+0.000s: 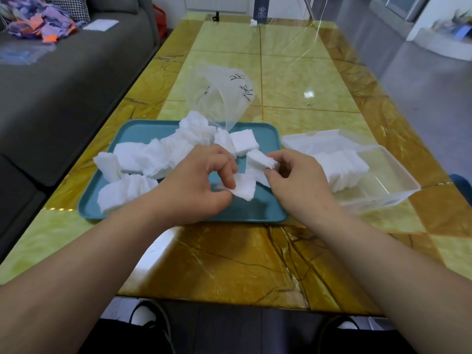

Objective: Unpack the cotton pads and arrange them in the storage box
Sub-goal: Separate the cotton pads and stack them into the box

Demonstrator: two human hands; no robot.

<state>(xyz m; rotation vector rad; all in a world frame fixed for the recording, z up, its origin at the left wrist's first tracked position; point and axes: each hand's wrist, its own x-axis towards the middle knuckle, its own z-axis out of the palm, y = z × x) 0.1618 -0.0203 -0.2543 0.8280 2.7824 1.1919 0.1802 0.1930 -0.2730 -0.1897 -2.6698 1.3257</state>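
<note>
The left hand (194, 186) pinches a white square cotton pad (245, 189); the right hand (297, 176) grips another pad (260, 160). Perhaps several stacked.

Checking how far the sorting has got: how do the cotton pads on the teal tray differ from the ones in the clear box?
The tray pads lie in loose, tumbled clumps, one clump hanging over the teal tray's left rim; the box pads sit packed side by side in one tight row. The tray pads spread over most of the tray; the box pads fill only part of the clear box. Both are white square pads.
</note>
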